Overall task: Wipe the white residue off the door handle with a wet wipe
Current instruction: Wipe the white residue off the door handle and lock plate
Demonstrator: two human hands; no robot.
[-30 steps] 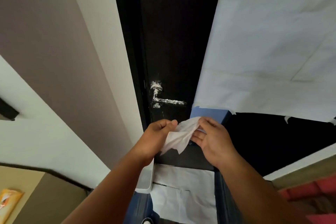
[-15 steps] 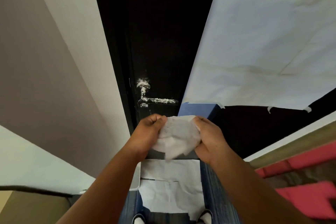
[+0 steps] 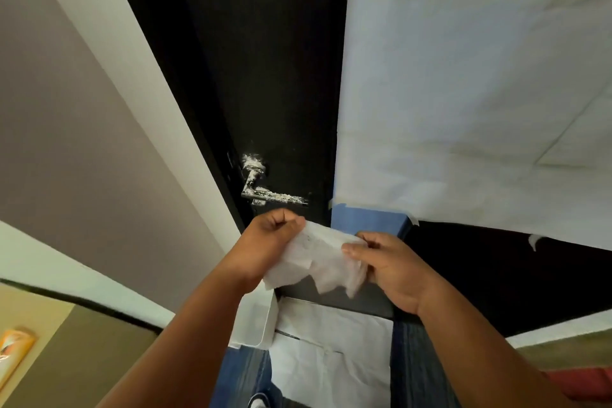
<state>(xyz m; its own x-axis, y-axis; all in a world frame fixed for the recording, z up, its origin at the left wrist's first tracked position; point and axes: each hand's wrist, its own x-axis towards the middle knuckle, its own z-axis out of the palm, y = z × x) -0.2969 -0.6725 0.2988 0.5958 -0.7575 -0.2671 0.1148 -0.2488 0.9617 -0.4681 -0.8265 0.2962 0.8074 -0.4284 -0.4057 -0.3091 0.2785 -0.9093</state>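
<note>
Just below the frame's centre, the curled fingers (image 3: pixel 284 220) of the left hand (image 3: pixel 265 245) and right hand (image 3: pixel 394 270) each pinch an end of a white wet wipe (image 3: pixel 314 262) spread between them. Just above, not touching it, a metal lever door handle (image 3: pixel 256 190) crusted with white residue (image 3: pixel 285 198) sits on a black door (image 3: pixel 265 60). Beyond, white paper (image 3: pixel 463 76) edged with blue tape (image 3: pixel 367 220) fills the upper right.

Metal door handle (image 3: pixel 261 187) crusted rough; wet wipe (image 3: pixel 318 262) thin cloth.
</note>
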